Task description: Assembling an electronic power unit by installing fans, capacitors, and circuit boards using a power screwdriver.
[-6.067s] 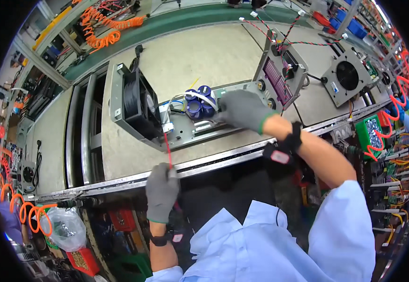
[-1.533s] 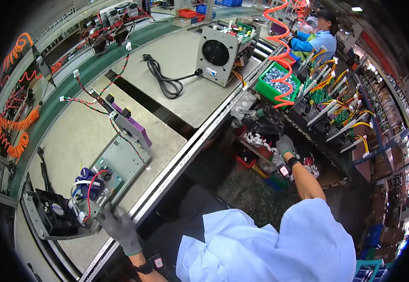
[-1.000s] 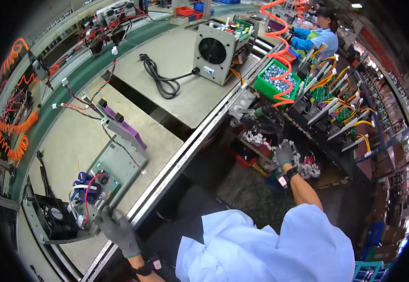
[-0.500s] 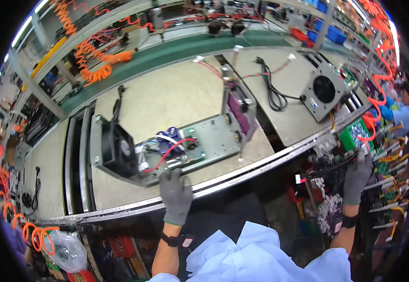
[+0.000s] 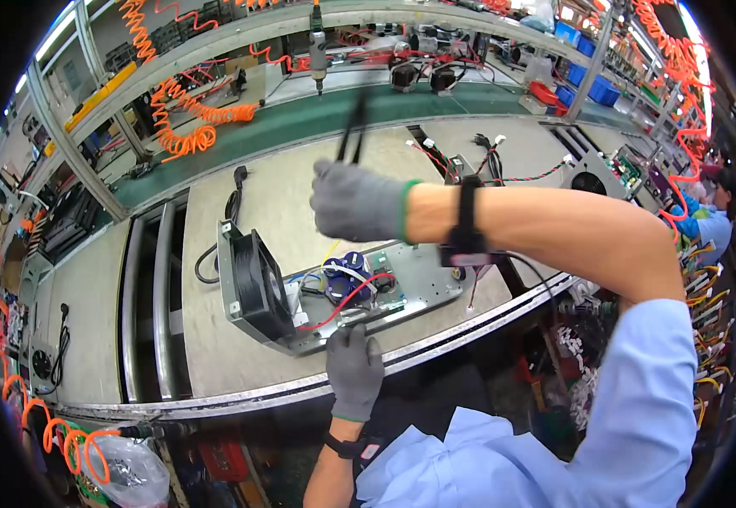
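As the right hand clenches thin cables, the half-curled left hand touches metal.

No legible text or labels

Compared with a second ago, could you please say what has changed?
The right hand has left the white connectors at lower right, swung up and left, and now holds a blurred black cable. The left hand stays at the near edge of the metal chassis.
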`<state>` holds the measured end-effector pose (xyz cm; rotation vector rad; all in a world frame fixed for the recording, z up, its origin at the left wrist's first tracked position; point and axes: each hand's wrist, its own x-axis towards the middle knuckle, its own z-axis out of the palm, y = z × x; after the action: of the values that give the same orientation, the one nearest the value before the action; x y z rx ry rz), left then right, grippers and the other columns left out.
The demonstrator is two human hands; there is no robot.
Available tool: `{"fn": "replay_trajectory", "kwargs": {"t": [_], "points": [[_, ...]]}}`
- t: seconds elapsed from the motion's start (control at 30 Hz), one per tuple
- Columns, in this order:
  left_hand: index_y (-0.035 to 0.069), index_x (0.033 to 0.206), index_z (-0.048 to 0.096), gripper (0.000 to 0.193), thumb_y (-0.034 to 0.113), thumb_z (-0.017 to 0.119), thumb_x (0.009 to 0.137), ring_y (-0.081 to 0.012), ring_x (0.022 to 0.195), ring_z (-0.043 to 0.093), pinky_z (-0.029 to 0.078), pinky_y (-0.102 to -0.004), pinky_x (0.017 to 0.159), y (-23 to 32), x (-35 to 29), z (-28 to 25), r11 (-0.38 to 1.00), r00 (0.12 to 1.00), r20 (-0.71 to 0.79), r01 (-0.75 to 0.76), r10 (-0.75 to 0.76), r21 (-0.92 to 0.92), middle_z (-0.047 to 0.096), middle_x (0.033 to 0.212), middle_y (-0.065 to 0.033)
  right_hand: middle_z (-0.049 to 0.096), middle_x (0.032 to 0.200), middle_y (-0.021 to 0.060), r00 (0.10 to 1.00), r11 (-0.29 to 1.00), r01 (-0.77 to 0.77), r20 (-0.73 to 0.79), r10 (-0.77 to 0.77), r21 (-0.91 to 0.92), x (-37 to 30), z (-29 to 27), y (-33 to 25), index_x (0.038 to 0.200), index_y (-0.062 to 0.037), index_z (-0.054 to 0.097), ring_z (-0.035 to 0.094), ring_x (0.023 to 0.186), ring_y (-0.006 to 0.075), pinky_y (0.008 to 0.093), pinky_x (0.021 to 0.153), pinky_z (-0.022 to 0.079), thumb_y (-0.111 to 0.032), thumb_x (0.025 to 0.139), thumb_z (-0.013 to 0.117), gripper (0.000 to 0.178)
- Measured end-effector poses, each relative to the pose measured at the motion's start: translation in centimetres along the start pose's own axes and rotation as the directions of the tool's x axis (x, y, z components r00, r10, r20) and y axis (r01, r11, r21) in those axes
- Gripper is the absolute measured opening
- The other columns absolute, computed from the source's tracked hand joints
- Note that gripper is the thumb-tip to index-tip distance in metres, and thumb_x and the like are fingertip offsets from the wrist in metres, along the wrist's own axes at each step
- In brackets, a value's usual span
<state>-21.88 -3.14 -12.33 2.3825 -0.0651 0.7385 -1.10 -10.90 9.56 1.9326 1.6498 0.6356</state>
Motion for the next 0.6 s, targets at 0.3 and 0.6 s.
{"fn": "replay_trajectory", "kwargs": {"t": [0.3,0.6], "points": [[0.001,0.112,0.068,0.026,0.012,0.069,0.088,-0.0396,0.097,0.061,0.053,-0.0486,0.084,0.2,0.3,0.0,1.000,1.000,-0.024,0.011,-0.011,-0.001,0.061,0.104,-0.0202,0.078,0.098,0.0189,0.566,0.730,-0.514,0.817,-0.105,0.450,1.6,11.1,-1.9,0.098,-0.0028,0.081,0.074,0.086,0.0368,0.0463,0.079,0.058,-0.018,0.076,0.075,0.027],[0.001,0.114,0.070,0.029,0.012,0.072,0.087,-0.0403,0.099,0.063,0.054,-0.0477,0.084,0.0,0.3,0.1,0.999,0.999,0.020,0.029,-0.030,0.012,0.062,0.108,-0.0225,0.074,0.072,0.0142,0.645,0.644,-0.458,0.728,-0.233,0.612,0.3,13.3,-2.5,0.073,-0.0050,0.078,0.071,0.065,0.0277,0.0430,0.062,0.055,-0.020,0.079,0.067,0.020]]}}
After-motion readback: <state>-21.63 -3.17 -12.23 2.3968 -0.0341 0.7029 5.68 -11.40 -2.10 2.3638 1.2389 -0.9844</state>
